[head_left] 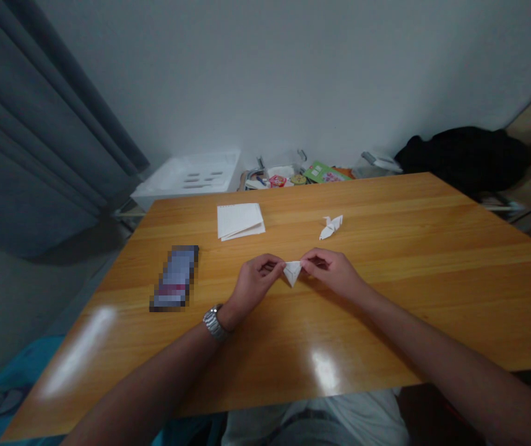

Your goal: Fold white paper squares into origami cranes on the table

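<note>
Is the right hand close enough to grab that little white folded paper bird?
Probably yes. The white folded paper bird lies just beyond the right hand, with nothing visible blocking the way. But its fingers are pinching a small white folded paper triangle, so they'd likely need to let go first.

Between our left hand (257, 279) and our right hand (334, 272) we see white folded paper (292, 275) marked with thin grey lines. The watch (214, 322) just behind our left hand is silver. Left of that hand, the phone (177, 277) shows blocky blue-grey with a dark pink band and black edges; beyond the same hand, we see white notepaper (239, 219) with faint ruled lines. Beyond our right hand, the paper bird (332, 227) is white. Under both hands, our table (386, 248) is honey-orange, streaked with grain. Well beyond them, a booklet (323, 171) shows green and pink.
</note>
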A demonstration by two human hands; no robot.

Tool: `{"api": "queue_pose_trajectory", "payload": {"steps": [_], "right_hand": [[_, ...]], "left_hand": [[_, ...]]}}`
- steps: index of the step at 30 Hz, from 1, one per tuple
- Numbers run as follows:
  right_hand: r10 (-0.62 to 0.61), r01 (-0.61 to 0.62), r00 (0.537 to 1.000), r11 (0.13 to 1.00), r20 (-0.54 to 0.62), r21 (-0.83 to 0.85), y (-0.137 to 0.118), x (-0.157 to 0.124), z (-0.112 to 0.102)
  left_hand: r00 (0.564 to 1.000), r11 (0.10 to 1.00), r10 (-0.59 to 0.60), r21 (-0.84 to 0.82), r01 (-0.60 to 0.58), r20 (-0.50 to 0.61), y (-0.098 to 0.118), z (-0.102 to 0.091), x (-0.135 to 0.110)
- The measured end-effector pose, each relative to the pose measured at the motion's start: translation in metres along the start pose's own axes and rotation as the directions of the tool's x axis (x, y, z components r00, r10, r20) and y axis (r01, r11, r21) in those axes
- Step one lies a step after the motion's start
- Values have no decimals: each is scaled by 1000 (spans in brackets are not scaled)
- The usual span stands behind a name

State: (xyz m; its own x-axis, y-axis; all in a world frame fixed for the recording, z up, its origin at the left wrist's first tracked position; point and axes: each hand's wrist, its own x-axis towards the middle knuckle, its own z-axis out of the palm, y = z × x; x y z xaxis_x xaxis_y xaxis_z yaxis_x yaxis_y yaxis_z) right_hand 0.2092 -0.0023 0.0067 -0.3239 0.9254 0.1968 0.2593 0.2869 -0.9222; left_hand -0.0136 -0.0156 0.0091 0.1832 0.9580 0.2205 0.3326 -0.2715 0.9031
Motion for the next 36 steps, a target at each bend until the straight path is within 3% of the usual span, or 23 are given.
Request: {"api": "queue_pose_trajectory", "payload": {"steps": [6,12,20,23,29,36], "right_hand": [[37,-37,999,999,20,31,2,0,2],[-53,56,998,991,24,-126,2,1,1],[-70,90,994,964,86,-250,11,4,-4],[-83,111,991,950,106,-291,12,5,-4],[-137,169,985,908,109,-384,11,7,-3],[-160,200,977,914,137,-353,10,6,-4]], "left_hand": [[1000,1000,-4,-8,4,6,-1,0,0],[999,998,1,69,-4,53,-3,1,0],[972,896,189,380,-230,142,-5,-2,0],[960,856,209,441,-271,185,-7,-2,-1],[951,855,211,429,-291,225,-9,1,-3],[945,857,224,414,-307,237,-11,1,-3]]}}
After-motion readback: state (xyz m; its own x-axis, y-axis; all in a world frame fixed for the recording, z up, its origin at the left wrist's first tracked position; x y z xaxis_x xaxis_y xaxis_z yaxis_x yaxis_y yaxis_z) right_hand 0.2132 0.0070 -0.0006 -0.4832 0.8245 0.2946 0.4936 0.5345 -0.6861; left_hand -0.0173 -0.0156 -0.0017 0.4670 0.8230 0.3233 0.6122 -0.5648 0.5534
